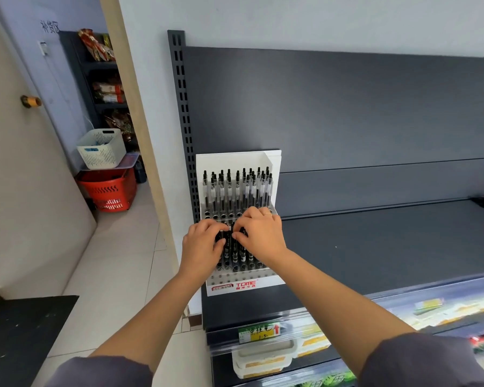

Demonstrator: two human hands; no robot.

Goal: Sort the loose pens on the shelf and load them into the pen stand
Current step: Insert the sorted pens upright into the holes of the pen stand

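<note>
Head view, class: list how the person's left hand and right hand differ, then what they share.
The right hand wears a ring; the left hand shows none. The right hand reaches farther back over the pen stand than the left hand. Both grip black pens at its front rows.

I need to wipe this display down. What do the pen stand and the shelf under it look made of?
Pen stand: probably glossy white plastic, with a clear acrylic-looking perforated tier; smooth surface, printed logo. Shelf: apparently matte dark grey painted metal; its slotted upright suggests steel shop shelving.
</note>
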